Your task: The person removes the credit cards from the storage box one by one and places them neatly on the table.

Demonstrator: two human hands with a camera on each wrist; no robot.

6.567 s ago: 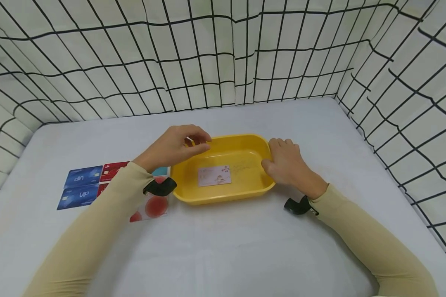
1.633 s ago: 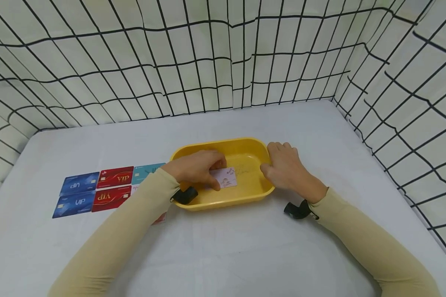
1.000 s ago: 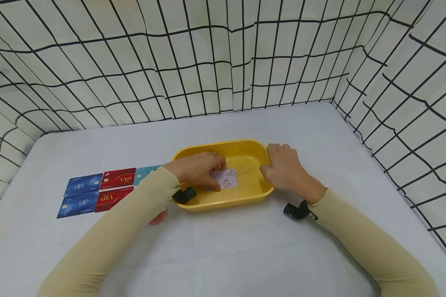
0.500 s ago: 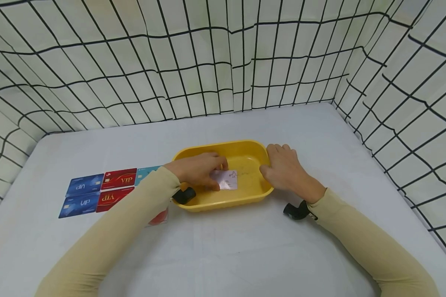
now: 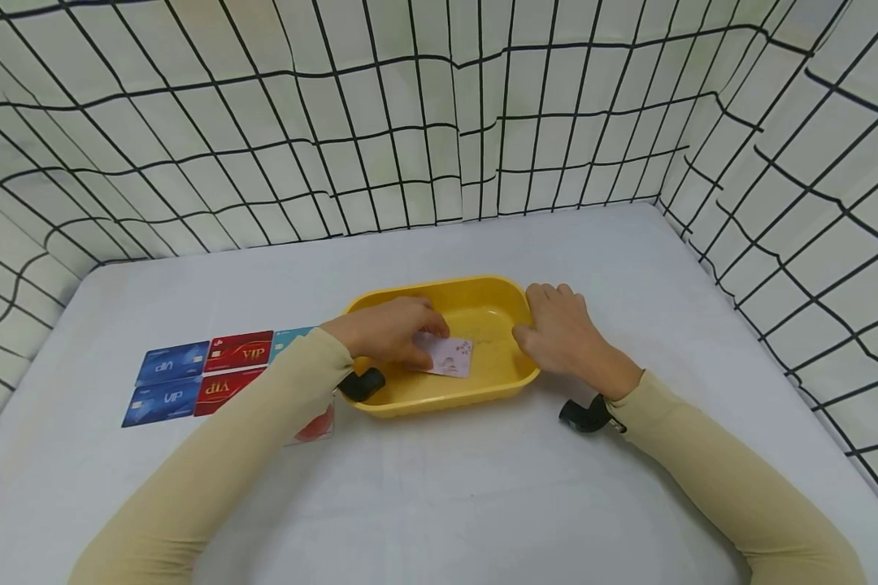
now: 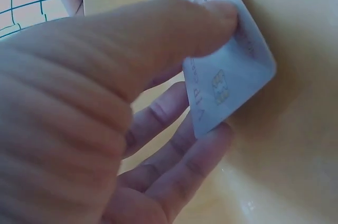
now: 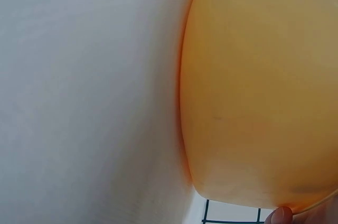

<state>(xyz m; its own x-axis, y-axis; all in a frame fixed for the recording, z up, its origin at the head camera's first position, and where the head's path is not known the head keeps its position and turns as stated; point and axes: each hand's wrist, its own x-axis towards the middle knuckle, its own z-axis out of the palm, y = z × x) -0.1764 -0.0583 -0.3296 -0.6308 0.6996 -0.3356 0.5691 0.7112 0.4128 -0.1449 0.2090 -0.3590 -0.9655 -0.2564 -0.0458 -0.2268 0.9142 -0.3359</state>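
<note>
Inside a shallow yellow plastic tray (image 5: 493, 325), my left hand (image 5: 395, 329) pinches a pale pink card (image 5: 455, 358). In the left wrist view the thumb presses on the face of the card (image 6: 222, 84), near its gold chip, and fingertips meet its lower edge. That card stands tilted off the tray floor there. My right hand (image 5: 562, 329) holds the tray's right end, thumb over the rim on the inner side. Only a fingertip of the right hand (image 7: 280, 216) shows in the right wrist view, beside the tray wall (image 7: 253, 86).
Left of the tray lie blue cards (image 5: 172, 363), red cards (image 5: 240, 351) and a teal card (image 5: 287, 338) in rows on the white-covered table (image 5: 439, 504). My left sleeve (image 5: 219, 467) hides part of them. Black wire mesh (image 5: 410, 122) stands around the table's back and sides.
Earlier my left hand hovered over the tray's left rim while the pink card lay flat. It has reached down into the tray and now tilts the card up. The right hand stays put.
</note>
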